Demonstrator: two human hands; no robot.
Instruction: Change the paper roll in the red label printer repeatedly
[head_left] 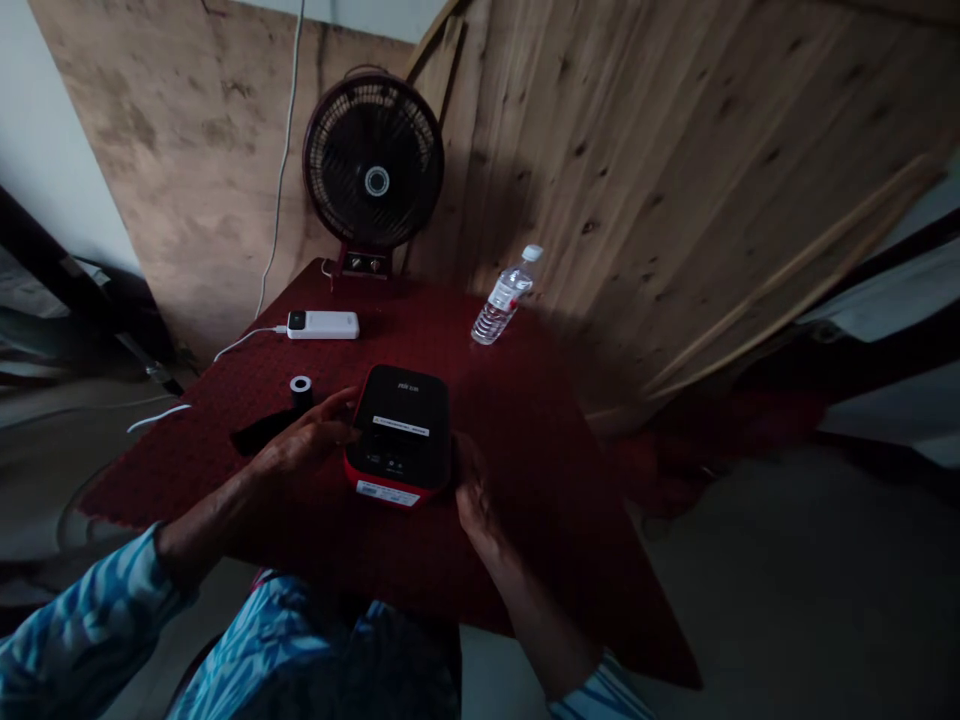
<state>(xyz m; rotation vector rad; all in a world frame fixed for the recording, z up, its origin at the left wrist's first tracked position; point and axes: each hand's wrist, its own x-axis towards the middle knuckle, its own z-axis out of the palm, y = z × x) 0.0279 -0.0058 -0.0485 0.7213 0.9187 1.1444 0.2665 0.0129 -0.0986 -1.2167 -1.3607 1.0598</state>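
A box-shaped device [403,400] with a black top and red sides lies at the middle of the red table. Small button marks, a white label strip and a sticker on its near side show; its exact kind is unclear. My left hand [319,430] grips its left side, fingers along the edge. Against the right side presses my right hand [472,487], its fingers partly hidden by the device and in shadow. Just beyond my left hand stands a small dark cylinder with a white ring-shaped top [301,386]. A black strap-like piece [262,432] lies beside it, partly behind my left hand.
A white power bank [324,325] with a cable plugged in lies at the back left of the red table [540,530]. A dark red fan [373,165] stands at the far edge. A clear water bottle [504,300] stands back right, near the wooden wall [570,150].
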